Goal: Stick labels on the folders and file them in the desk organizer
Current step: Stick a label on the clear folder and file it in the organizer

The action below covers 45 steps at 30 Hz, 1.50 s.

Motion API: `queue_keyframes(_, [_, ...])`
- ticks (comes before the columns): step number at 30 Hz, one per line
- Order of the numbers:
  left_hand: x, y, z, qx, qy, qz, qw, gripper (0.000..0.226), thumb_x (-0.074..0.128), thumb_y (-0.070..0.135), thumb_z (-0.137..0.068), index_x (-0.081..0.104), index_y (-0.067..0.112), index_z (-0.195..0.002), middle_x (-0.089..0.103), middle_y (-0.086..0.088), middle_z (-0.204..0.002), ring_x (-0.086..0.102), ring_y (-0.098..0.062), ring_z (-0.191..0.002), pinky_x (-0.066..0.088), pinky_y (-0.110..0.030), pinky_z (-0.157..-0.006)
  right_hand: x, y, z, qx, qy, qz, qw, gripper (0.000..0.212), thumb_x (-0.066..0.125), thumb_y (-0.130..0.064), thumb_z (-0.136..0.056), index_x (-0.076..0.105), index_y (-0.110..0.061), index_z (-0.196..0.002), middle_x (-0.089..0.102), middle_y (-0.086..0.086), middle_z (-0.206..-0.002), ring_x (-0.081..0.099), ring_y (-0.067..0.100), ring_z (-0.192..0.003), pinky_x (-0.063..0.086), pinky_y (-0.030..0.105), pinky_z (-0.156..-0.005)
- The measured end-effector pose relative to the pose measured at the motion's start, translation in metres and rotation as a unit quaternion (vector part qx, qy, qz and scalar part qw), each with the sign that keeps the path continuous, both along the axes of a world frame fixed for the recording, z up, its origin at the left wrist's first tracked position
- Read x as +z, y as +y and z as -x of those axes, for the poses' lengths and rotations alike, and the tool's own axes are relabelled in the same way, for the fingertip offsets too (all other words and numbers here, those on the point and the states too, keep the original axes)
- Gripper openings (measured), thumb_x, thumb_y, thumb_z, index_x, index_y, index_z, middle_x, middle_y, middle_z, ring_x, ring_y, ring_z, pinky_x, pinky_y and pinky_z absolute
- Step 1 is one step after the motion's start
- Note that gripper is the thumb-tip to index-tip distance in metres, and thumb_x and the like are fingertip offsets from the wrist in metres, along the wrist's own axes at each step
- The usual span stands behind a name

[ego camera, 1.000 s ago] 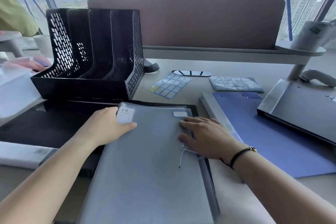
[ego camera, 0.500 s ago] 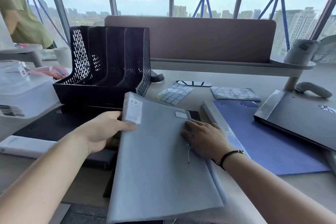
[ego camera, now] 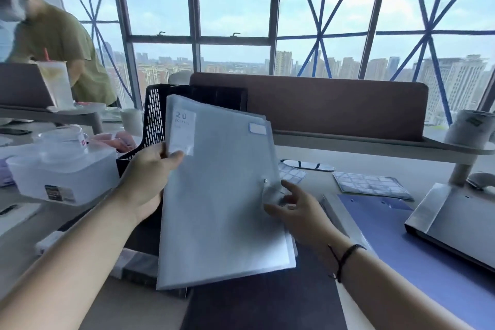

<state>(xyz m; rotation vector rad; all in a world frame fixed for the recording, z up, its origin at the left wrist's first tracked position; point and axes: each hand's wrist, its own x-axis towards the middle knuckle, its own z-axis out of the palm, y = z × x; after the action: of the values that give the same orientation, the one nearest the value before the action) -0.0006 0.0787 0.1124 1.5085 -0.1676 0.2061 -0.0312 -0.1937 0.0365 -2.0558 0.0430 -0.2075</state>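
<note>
A translucent grey folder (ego camera: 222, 209) stands lifted off the desk, tilted upright, with a white label (ego camera: 257, 128) near its top right corner and a "20" sticker at its top left. My left hand (ego camera: 150, 182) grips its left edge, thumb on the front. My right hand (ego camera: 297, 206) holds its right edge by the clasp button, fingers partly behind the cover. The black desk organizer (ego camera: 155, 118) stands right behind the folder, mostly hidden. Two label sheets (ego camera: 371, 185) lie on the desk to the right.
A blue folder (ego camera: 417, 244) and a grey binder (ego camera: 455, 225) lie at the right. A dark folder (ego camera: 254, 300) lies under the lifted one. A clear plastic box (ego camera: 61, 179) sits at the left. A brown desk divider (ego camera: 334, 104) runs across the back. A person in green leans at the far left.
Both hands have raised the grey folder from flat on the desk to nearly upright in front of the organizer. My view has tilted up.
</note>
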Motion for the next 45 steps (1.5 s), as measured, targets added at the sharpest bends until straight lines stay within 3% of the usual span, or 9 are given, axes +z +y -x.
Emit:
queue_keyframes(4, [0.024, 0.019, -0.013, 0.070, -0.077, 0.007, 0.995, 0.012, 0.060, 0.009, -0.094, 0.070, 0.004, -0.100, 0.070, -0.015, -0.100, 0.066, -0.025, -0.091, 0.053, -0.037, -0.084, 0.026, 0.031, -0.022, 0.026, -0.031, 0.037, 0.999, 0.076, 0.075, -0.037, -0.084, 0.034, -0.034, -0.148, 0.051, -0.009, -0.115, 0.057, -0.001, -0.088, 0.047, 0.015, -0.065])
queue_keyframes(8, [0.048, 0.046, -0.035, 0.125, -0.137, -0.035, 0.982, 0.044, 0.066, 0.037, -0.077, 0.063, -0.001, -0.098, 0.066, -0.013, -0.095, 0.062, -0.025, -0.086, 0.049, -0.044, -0.080, 0.045, 0.068, -0.061, 0.047, -0.057, 0.076, 0.994, 0.091, 0.073, -0.045, -0.083, 0.017, -0.035, -0.154, 0.048, -0.002, -0.132, 0.056, 0.021, -0.113, 0.046, 0.029, -0.089])
queue_keyframes(11, [0.061, 0.068, -0.059, 0.158, -0.162, -0.048, 0.973, 0.042, 0.063, 0.037, -0.080, 0.061, 0.000, -0.100, 0.066, -0.016, -0.096, 0.061, -0.023, -0.088, 0.052, -0.051, -0.081, 0.054, 0.099, -0.095, 0.064, -0.072, 0.082, 0.992, 0.095, 0.070, -0.051, -0.082, 0.011, -0.036, -0.155, 0.040, 0.003, -0.136, 0.043, 0.017, -0.112, 0.039, 0.030, -0.103])
queue_keyframes(20, [0.076, 0.121, -0.118, 0.271, -0.186, -0.120, 0.937, 0.031, 0.057, 0.044, -0.079, 0.060, 0.017, -0.093, 0.067, -0.021, -0.098, 0.066, -0.035, -0.087, 0.051, -0.062, -0.084, 0.071, 0.183, -0.177, 0.128, -0.067, 0.052, 0.988, 0.093, 0.071, -0.055, -0.081, 0.016, -0.035, -0.153, 0.034, 0.002, -0.150, 0.047, 0.021, -0.128, 0.044, 0.034, -0.105])
queue_keyframes(25, [0.087, 0.131, -0.142, 0.347, -0.192, -0.132, 0.908, 0.031, 0.052, 0.046, -0.082, 0.059, 0.024, -0.103, 0.069, -0.004, -0.095, 0.064, -0.032, -0.092, 0.053, -0.053, -0.087, 0.070, 0.218, -0.203, 0.180, -0.047, 0.050, 0.981, 0.090, 0.065, -0.059, -0.083, 0.010, -0.042, -0.153, 0.034, -0.004, -0.154, 0.054, 0.018, -0.113, 0.051, 0.041, -0.100])
queue_keyframes(29, [0.078, 0.131, -0.169, 0.356, -0.216, -0.143, 0.898, 0.036, 0.052, 0.030, -0.093, 0.054, 0.016, -0.126, 0.068, -0.006, -0.113, 0.063, -0.029, -0.100, 0.052, -0.043, -0.090, 0.062, 0.238, -0.221, 0.206, -0.028, 0.054, 0.977, 0.088, 0.063, -0.055, -0.088, 0.012, -0.033, -0.157, 0.028, -0.004, -0.161, 0.038, 0.018, -0.142, 0.038, 0.035, -0.113])
queue_keyframes(32, [0.066, 0.132, -0.189, 0.362, -0.212, -0.154, 0.895, 0.034, 0.051, 0.021, -0.100, 0.048, 0.010, -0.132, 0.064, -0.011, -0.122, 0.060, -0.029, -0.106, 0.044, -0.031, -0.085, 0.057, 0.250, -0.233, 0.215, -0.017, 0.057, 0.975, 0.086, 0.062, -0.054, -0.090, 0.015, -0.031, -0.157, 0.032, -0.004, -0.159, 0.040, 0.019, -0.141, 0.039, 0.034, -0.112])
queue_keyframes(39, [0.049, 0.132, -0.211, 0.359, -0.206, -0.156, 0.897, 0.038, 0.048, 0.024, -0.101, 0.042, 0.007, -0.134, 0.059, -0.012, -0.129, 0.056, -0.033, -0.114, 0.046, -0.047, -0.099, 0.047, 0.262, -0.255, 0.213, -0.008, 0.070, 0.974, 0.080, 0.061, -0.050, -0.092, 0.015, -0.037, -0.156, 0.045, -0.001, -0.151, 0.053, 0.018, -0.126, 0.050, 0.036, -0.101])
queue_keyframes(45, [0.062, 0.147, -0.201, 0.405, -0.256, -0.124, 0.869, 0.037, 0.050, 0.019, -0.098, 0.047, 0.007, -0.133, 0.063, -0.004, -0.118, 0.061, -0.005, -0.093, 0.046, -0.022, -0.080, 0.050, 0.275, -0.259, 0.225, -0.052, 0.062, 0.971, 0.081, 0.060, -0.048, -0.093, 0.012, -0.035, -0.157, 0.032, -0.003, -0.159, 0.039, 0.019, -0.141, 0.044, 0.040, -0.109])
